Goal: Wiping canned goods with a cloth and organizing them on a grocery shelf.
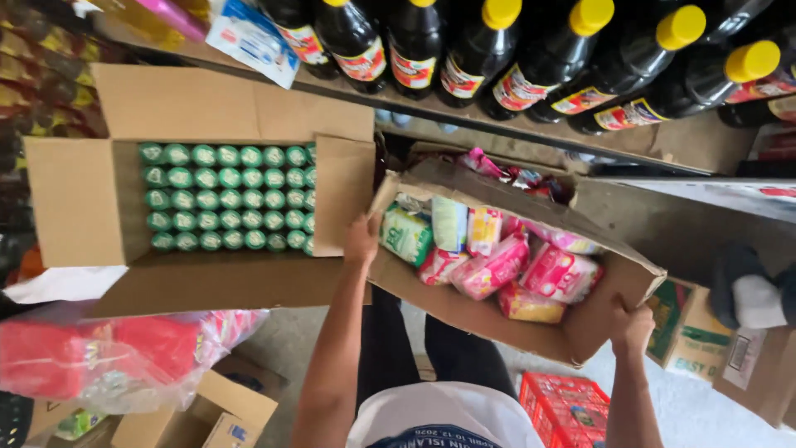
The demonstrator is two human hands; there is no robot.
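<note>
Person, seen from above. Shirt (444,419): white, short-sleeved or sleeveless, the sleeve ends out of view; a dark blue printed patch with small white lettering sits at the lower front edge. Trousers (431,344): black, plain, both legs visible below the shirt. Arms: bare from the upper arm down, no watch, band or bracelet showing. Hands: left hand (361,239) and right hand (632,325) bare, no gloves, no rings visible. Footwear hidden.
</note>
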